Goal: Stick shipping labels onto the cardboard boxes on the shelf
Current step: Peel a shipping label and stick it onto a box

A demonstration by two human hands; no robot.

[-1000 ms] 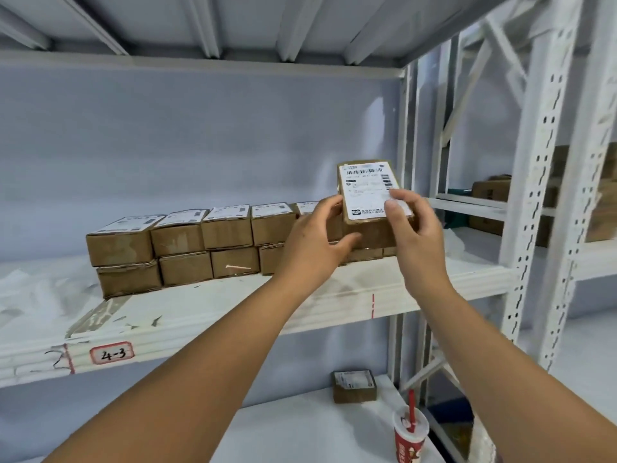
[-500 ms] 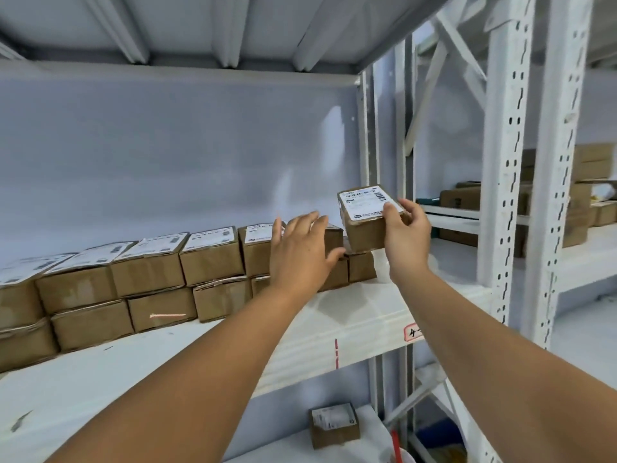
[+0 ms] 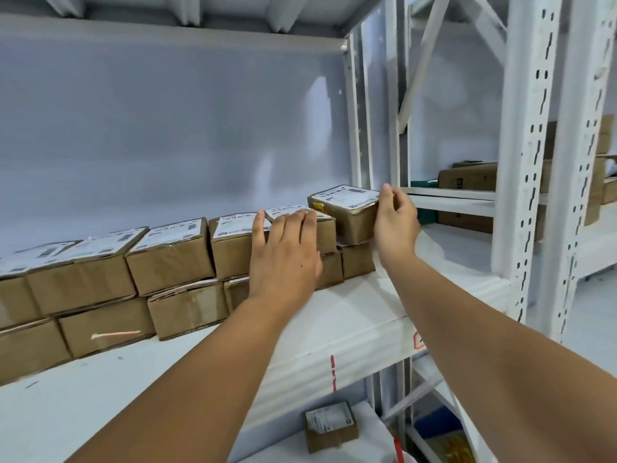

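A two-high row of small cardboard boxes [image 3: 173, 252] runs along the white shelf [image 3: 334, 329], the upper ones bearing white shipping labels. At the row's right end a labelled box [image 3: 347, 212] sits on top of a lower box. My right hand [image 3: 395, 225] grips its right side, thumb at the label's corner. My left hand [image 3: 283, 255] lies flat with straight fingers against the neighbouring top box [image 3: 325, 228], covering most of its front.
White perforated uprights [image 3: 524, 195] stand right of the boxes. Beyond them another shelf holds larger cartons [image 3: 467, 177]. On the lower shelf lies a single labelled box [image 3: 330, 426], with a red-and-white cup's rim [image 3: 400, 457] at the bottom edge.
The labelled box has gone from held up and tilted in both hands down onto the right end of the row. My left hand has left it and moved onto the neighbouring box.
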